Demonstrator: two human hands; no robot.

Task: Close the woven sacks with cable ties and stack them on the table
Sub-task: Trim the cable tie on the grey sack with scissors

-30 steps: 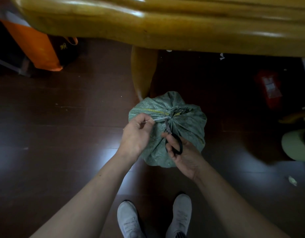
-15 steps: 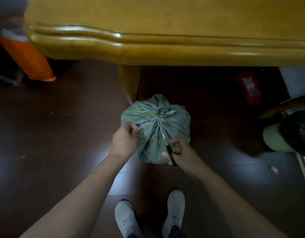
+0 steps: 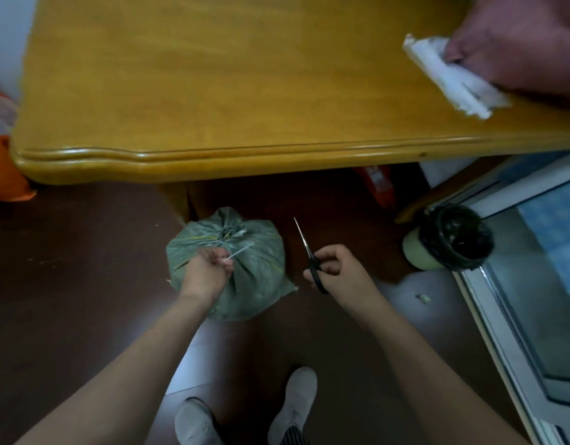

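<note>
Green woven plastic sack, neck gathered and tied, sits on the dark floor just below the near edge of the yellow wooden table.
It looks soft, stuffed and likely weighty, its weave slick; best lifted under the bulging body or by the cinched neck. The right hand grips black-handled scissors, blades together, clear of the sack; the left hand pinches the thin white cable-tie tail at the neck.

pink sack: cut off top right, blurred | orange bag: cut off left
</note>
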